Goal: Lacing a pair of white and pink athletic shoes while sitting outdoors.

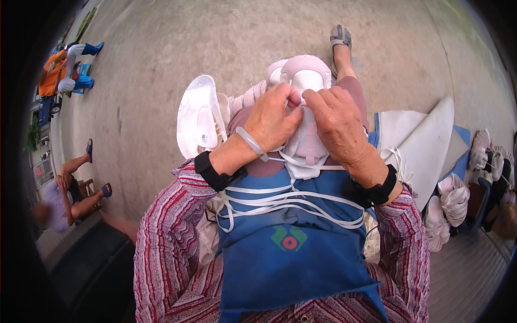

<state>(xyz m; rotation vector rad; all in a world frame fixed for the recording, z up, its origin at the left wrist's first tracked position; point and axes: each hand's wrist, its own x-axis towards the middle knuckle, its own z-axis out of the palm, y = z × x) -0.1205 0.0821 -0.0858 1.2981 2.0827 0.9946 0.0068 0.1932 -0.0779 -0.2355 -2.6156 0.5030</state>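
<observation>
A pink and white shoe (309, 132) rests on my lap, its toe pointing away from me. Over its lacing area my left hand (272, 119) and my right hand (342, 126) meet, fingers bent and pinched close together. Both pinch the white shoelace (293, 202) there, though the fingertips partly hide it. Long loose strands of lace trail across my blue apron (293, 253). Left of my hands, another shoe (202, 118) lies on its side, white sole and pale insole showing. A pink padded shoe part (250, 97) shows beside my left hand.
At right, a white and blue sheet (417, 142) lies by my knee, with several white shoes (453, 199) beyond it. A seated person (64, 188) is at the left; another in orange (53, 75) sits farther off. Concrete floor (145, 81) stretches ahead.
</observation>
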